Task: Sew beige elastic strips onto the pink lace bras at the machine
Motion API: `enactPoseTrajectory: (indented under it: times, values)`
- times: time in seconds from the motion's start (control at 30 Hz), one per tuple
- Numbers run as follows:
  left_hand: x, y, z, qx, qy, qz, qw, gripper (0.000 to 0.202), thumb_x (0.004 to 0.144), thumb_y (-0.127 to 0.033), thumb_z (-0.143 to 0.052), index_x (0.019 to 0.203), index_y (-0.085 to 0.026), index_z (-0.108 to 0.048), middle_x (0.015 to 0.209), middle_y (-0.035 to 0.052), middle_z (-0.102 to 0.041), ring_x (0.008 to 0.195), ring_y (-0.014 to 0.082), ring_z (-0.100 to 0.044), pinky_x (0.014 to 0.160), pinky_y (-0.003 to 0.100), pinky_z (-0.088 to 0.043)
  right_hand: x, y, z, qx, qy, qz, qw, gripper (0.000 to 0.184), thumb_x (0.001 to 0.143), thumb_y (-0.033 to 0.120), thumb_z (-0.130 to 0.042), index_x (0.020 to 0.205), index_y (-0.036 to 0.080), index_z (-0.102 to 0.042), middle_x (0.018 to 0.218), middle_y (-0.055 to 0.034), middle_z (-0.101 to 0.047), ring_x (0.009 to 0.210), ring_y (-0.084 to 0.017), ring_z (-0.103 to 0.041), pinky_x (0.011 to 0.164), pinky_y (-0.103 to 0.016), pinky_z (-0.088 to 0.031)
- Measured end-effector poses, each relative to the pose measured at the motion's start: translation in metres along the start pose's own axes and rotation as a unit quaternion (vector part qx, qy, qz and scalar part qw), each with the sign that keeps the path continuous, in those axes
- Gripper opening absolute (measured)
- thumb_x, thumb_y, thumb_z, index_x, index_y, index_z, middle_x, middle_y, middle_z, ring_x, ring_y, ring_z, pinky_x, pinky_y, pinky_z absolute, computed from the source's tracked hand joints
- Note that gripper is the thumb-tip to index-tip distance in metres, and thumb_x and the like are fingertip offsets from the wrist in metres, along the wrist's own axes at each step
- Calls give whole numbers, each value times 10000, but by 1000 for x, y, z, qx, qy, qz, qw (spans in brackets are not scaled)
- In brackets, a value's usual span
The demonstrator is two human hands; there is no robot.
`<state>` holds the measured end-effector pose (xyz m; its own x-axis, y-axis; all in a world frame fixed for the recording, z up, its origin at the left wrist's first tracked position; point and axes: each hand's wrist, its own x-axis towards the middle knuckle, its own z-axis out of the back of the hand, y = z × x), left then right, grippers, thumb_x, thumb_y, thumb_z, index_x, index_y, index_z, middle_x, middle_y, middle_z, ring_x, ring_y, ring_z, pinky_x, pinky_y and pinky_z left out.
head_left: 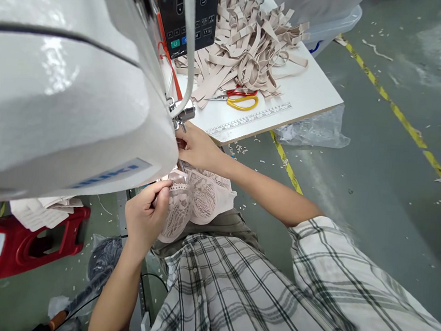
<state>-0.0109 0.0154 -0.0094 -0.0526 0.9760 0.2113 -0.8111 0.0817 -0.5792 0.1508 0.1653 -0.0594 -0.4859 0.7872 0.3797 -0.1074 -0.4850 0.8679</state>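
Observation:
A pale pink lace bra (205, 198) hangs over the front of the sewing machine, its cups resting toward my lap. My left hand (148, 213) is closed, thumb and forefinger pinching the bra's scalloped upper edge beside the machine head. On the far side, my right hand (199, 148) reaches in under the needle end with its fingers curled. The machine partly covers those fingertips, so what they grip is hidden. The white sewing machine head (67, 98) fills the upper left and hides the needle area.
Beige fabric strips (251, 43) lie heaped on the white tabletop (313, 91), near scissors with red and yellow handles (242, 102) and a printed ruler scale (250, 119). A control panel (188, 16) stands behind the machine. A red plastic stool (25, 245) holding pale cloth is at lower left.

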Motion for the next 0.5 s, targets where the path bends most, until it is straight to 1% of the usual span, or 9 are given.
enactPoseTrajectory:
  times: [0.17, 0.27, 0.4, 0.5]
  values:
    - [1, -3, -1, -7, 0, -1, 1000, 221, 952, -259, -592, 1018, -221, -800, 1011, 26, -810, 896, 163, -764, 654, 190, -540, 0, -1, 1, -9, 6, -9, 1000, 68, 810, 151, -580, 863, 182, -551, 1065, -69, -583, 966, -195, -527, 818, -310, -447]
    - [-1, -1, -1, -14, -2, -8, 1000, 219, 956, -256, -591, 1019, -219, -797, 1017, 30, -809, 909, 165, -765, 702, 198, -561, 0, -3, 0, -5, -3, -6, 1000, 78, 802, 138, -577, 858, 181, -546, 1049, -68, -581, 948, -191, -530, 811, -306, -445]
    - [-10, 10, -2, -13, -21, -30, 999, 239, 947, -276, -620, 1109, -202, -778, 1082, 55, -799, 958, 182, -764, 789, 232, -588, -1, -5, -1, 12, -25, 4, 1000, 118, 786, 109, -569, 882, 176, -561, 1026, -52, -574, 905, -171, -534, 794, -296, -443]
    - [-15, 21, -3, 4, -30, -56, 998, 294, 946, -289, -628, 1194, -194, -755, 1136, 80, -786, 964, 194, -767, 795, 247, -597, -2, -4, -2, 17, -27, 4, 999, 132, 794, 106, -572, 908, 173, -573, 1038, -49, -579, 883, -160, -535, 791, -293, -443]
